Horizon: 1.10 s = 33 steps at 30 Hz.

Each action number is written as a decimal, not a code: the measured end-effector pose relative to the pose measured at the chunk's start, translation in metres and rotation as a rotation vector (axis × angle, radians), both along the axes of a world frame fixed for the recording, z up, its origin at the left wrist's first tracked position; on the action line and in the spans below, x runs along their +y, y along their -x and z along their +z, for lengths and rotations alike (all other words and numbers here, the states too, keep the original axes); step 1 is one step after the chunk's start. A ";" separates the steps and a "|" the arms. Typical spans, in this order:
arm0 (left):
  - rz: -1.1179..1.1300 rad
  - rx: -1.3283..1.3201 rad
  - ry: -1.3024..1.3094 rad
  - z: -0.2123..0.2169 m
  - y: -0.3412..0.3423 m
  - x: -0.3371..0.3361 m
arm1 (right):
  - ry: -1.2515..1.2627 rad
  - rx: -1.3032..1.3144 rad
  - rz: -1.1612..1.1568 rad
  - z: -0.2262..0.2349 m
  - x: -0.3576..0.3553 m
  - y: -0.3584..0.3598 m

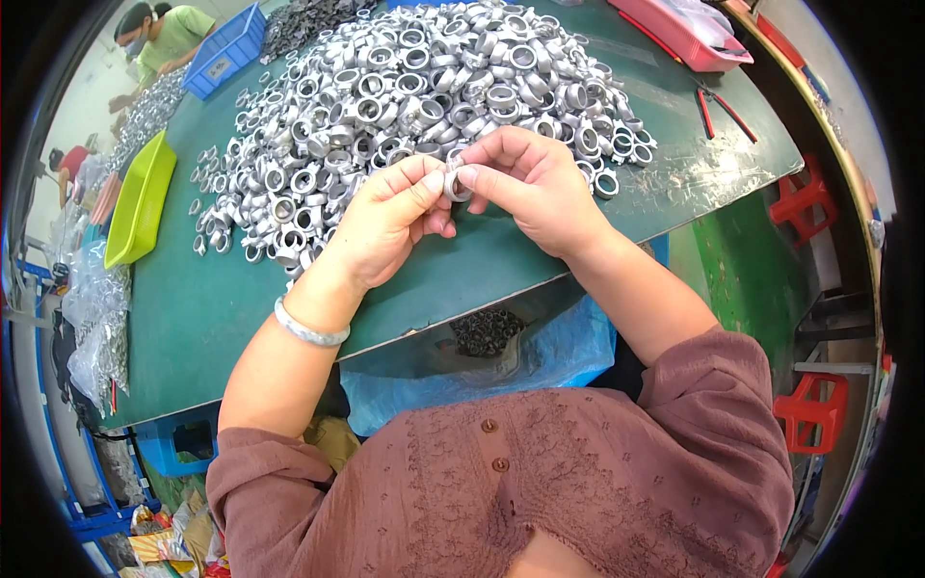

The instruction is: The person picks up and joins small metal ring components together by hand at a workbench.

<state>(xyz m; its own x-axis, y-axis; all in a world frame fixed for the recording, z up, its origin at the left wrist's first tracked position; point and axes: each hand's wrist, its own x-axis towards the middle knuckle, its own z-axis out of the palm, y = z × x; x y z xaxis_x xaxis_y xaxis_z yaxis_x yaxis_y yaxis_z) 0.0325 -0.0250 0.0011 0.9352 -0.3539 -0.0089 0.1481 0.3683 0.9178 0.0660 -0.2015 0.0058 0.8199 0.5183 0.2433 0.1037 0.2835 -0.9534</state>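
Observation:
Between my two hands, just above the near side of a big heap of silver metal rings (pixel 414 82), I hold one metal ring (pixel 457 185). My left hand (pixel 390 217) pinches its left side with thumb and forefinger, the other fingers curled under. On the opposite side the thumb and fingers of my right hand (pixel 535 188) close on the same ring. Fingertips hide part of it. The heaped rings look alike, each with a small lug on its side, and spread over the green table (pixel 405 306).
A lime-green tray (pixel 141 202) and a blue bin (pixel 224 53) stand left. Red-handled pliers (pixel 725 114) lie right, near a pink tray (pixel 689 34). Below the table edge, a blue plastic bag (pixel 482 390) holds dark pieces. Red stools (pixel 811 412) stand right. A person (pixel 169 43) sits far left.

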 end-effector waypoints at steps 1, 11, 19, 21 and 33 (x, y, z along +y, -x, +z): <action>-0.004 0.003 0.009 0.000 0.000 0.000 | -0.004 0.010 0.001 0.000 0.000 0.000; -0.002 0.030 0.024 0.002 0.001 0.000 | -0.021 0.045 -0.008 -0.002 0.001 -0.002; 0.031 0.123 0.073 0.003 0.000 0.001 | -0.038 0.111 0.002 -0.001 0.001 -0.002; 0.036 0.119 0.067 0.004 0.001 0.000 | -0.034 0.112 0.005 -0.001 0.001 -0.002; 0.033 0.042 -0.004 0.004 0.003 -0.001 | -0.035 0.074 0.012 -0.004 0.000 -0.002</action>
